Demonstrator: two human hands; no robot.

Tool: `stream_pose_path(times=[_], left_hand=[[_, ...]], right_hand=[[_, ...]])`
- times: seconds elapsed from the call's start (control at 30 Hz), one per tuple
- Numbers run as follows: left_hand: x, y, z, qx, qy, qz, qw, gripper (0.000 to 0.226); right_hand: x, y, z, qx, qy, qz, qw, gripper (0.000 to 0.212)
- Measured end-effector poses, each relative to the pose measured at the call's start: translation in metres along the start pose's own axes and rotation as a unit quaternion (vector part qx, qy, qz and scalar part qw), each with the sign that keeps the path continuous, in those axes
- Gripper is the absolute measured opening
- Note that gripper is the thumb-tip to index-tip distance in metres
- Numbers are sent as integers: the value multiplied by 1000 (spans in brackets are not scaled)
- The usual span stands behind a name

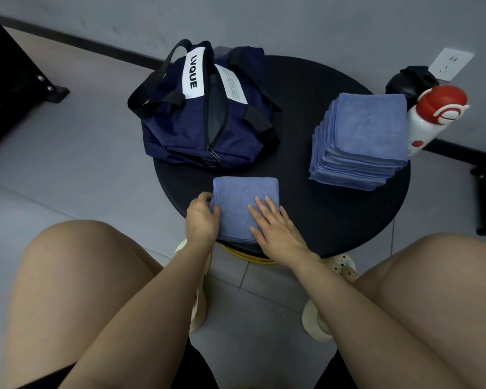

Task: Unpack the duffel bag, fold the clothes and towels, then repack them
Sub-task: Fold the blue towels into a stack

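A folded blue towel (242, 197) lies at the near edge of the round black table (306, 197). My left hand (201, 219) pinches the towel's left edge with curled fingers. My right hand (275, 227) lies flat on the towel's right half, fingers straight. A navy duffel bag (180, 124) with a white LVQUE label stands at the table's back left, its zip open. A stack of several folded blue towels (365, 141) sits at the table's right.
A white bottle with a red cap (429, 119) stands at the table's right edge beside the stack, with a black object (410, 80) behind it. A wall socket (451, 64) is on the grey wall. My knees frame the table's near side.
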State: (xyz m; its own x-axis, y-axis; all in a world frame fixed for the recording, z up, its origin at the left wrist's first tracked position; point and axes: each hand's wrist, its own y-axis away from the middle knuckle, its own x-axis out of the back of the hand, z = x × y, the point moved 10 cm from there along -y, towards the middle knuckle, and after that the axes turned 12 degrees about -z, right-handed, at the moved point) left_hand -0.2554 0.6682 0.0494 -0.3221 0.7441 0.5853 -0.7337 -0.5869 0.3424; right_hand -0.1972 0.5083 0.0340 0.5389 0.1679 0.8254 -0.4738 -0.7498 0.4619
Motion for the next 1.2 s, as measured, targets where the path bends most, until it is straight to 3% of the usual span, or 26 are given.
stream_pose_path(times=[0.2,0.37,0.5,0.63,0.73,1.13,1.2], left_hand=[[3,1,3,-4,-32,44,999,18],[2,0,-1,4,-43,33,999,12],[-5,8,35,-145,-223,64,962,32],[-51,-1,43,-171,-348,-86,918,51],[-64,-4,43,-168,-415,-118,886,54],[-72,-12,26,-166,-374,-160,898,57],[-72,-12,27,-169,-328,-170,914,57]], right_hand=[[19,4,-2,12,-34,77,996,52],[8,-2,4,-9,12,42,999,57],[4,-5,4,-14,23,28,999,59],[17,-8,6,-24,16,53,998,59],[27,-17,12,-43,10,62,997,60],[15,-30,27,-70,2,31,997,62],[15,-30,26,-62,-19,25,998,62]])
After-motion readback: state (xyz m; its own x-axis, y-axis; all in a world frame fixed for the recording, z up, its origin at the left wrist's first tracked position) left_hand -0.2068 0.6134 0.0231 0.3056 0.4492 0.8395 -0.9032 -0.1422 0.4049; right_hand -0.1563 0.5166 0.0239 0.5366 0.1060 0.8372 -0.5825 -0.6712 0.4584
